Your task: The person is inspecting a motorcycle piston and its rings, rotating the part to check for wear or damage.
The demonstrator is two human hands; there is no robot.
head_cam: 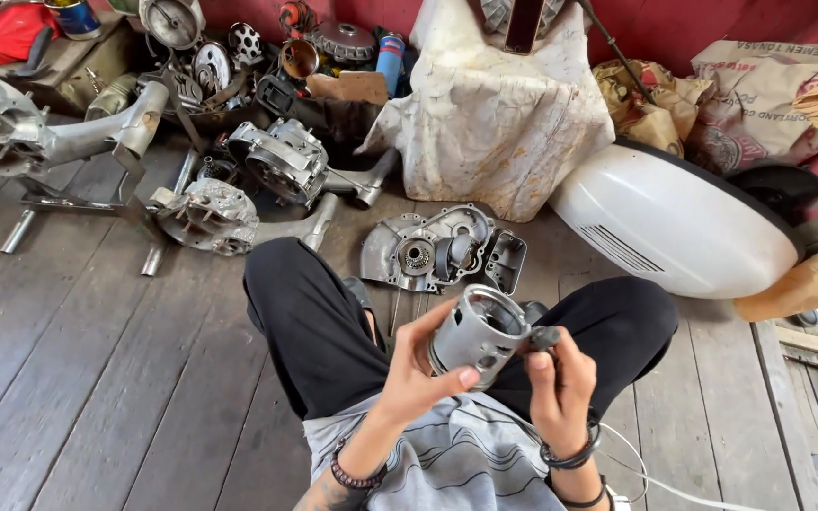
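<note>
Piston [478, 333] clamped in my left hand [416, 369]; right hand [558, 383] pinches what looks like a small pin [543, 337] beside it.

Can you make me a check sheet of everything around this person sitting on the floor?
Surface: grey wooden plank floor, worn.
Job's things: silver metal piston in left hand; small dark part pinched by right hand.
Clutter: open grey engine casing ahead; more metal engine parts at left.
Hands: both shut, gripping.
Cables: thin white cable at lower right.
Surroundings: white curved body panel, paint-stained white cloth, brown paper sacks, red wall.
</note>
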